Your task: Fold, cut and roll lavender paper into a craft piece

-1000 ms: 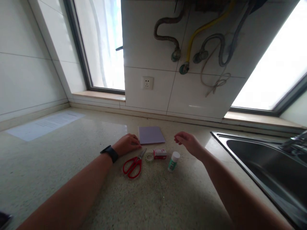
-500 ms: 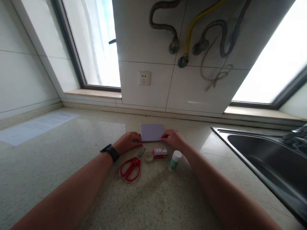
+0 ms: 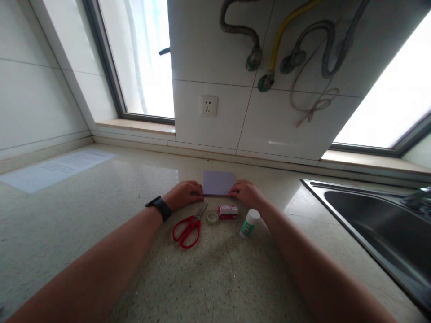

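While fingers flank pad, tube (capped) stands.

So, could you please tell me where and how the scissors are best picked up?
Probably by the red handles, coming from the person's near side: the scissors lie flat with the handles toward the person, while the blades point away, their tip close to the left hand.
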A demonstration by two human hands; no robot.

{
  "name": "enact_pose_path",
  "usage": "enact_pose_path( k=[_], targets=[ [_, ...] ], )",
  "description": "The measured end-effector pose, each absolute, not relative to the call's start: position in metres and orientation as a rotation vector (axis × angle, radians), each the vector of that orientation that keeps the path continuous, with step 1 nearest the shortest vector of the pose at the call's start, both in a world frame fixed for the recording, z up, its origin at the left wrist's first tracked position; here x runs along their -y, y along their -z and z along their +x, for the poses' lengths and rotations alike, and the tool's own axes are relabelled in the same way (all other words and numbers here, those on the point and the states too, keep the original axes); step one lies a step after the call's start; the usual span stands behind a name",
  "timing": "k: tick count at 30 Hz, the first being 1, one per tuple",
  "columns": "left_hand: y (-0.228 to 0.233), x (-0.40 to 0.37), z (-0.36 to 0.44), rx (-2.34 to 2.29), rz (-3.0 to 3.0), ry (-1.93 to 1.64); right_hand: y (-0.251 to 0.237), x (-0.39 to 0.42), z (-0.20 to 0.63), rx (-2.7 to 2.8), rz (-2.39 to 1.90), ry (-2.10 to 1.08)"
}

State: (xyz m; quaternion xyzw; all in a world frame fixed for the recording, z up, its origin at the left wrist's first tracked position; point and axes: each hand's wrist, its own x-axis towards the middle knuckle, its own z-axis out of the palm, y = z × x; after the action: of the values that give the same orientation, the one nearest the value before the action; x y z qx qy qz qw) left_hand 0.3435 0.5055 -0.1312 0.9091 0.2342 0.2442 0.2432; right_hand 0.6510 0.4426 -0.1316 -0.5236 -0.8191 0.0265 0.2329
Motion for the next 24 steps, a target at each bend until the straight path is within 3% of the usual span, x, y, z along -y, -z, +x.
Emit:
enact_pose_path(
  k=[24],
  targets=[
    [0.132,-0.505,0.344,-0.639,2.561,-0.707,0.116,-0.423,0.632,2.440,-1.445,0.567]
  ],
)
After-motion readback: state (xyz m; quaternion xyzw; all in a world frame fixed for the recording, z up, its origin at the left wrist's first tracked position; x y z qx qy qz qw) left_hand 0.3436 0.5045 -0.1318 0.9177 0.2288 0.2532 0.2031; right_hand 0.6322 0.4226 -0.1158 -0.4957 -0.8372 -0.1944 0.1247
